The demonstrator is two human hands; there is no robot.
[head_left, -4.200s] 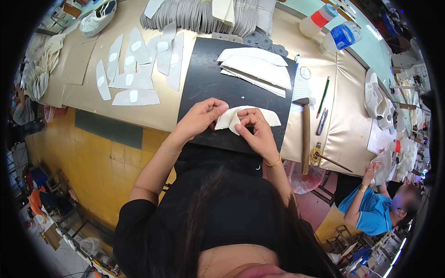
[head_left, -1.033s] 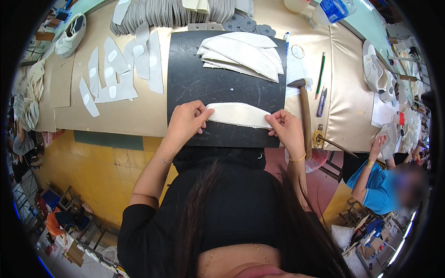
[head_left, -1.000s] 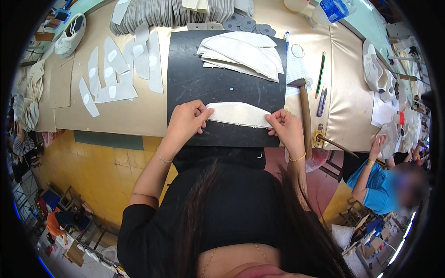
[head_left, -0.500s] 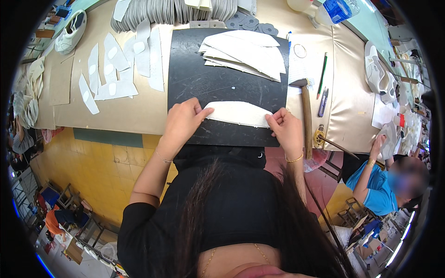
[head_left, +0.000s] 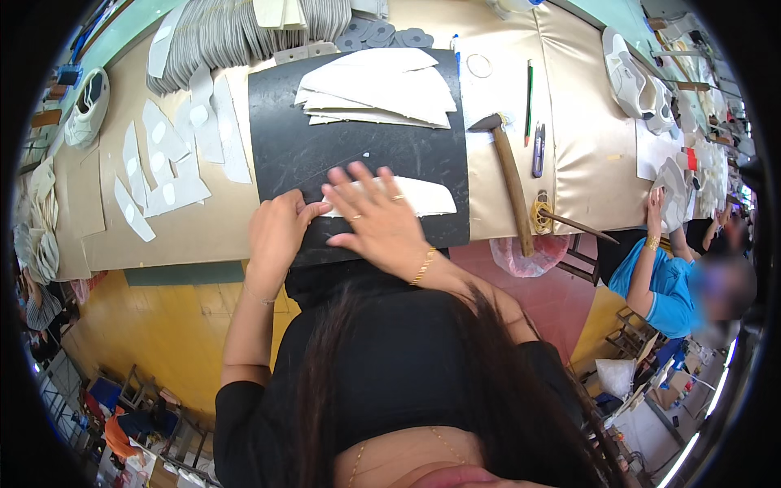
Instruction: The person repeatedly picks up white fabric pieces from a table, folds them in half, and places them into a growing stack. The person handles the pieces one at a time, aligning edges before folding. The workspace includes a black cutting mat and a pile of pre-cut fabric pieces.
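Observation:
A white curved cut piece (head_left: 429,197), like a shoe part, lies flat on a black mat (head_left: 281,138) before me. My left hand (head_left: 281,228) is closed at its left end, the thumb on that tip and the other fingers curled. Palm down over the piece's left half and middle lies my right hand (head_left: 381,220), its fingers stretched and spread. That hand hides much of the piece; only the right part shows fully. Farther back on the mat sits a fanned stack of similar white pieces (head_left: 374,85).
Right of the mat lie a hammer (head_left: 511,179), a green pencil (head_left: 529,93) and thread snips (head_left: 538,150). Light grey cut pieces (head_left: 183,183) lie on the left. A row of grey pieces (head_left: 236,45) stands behind. A co-worker in blue (head_left: 651,285) sits at right.
My right hand has left the piece's right end and moved left, flattening over its middle. My left hand stays at the left end. The whole view has shifted slightly.

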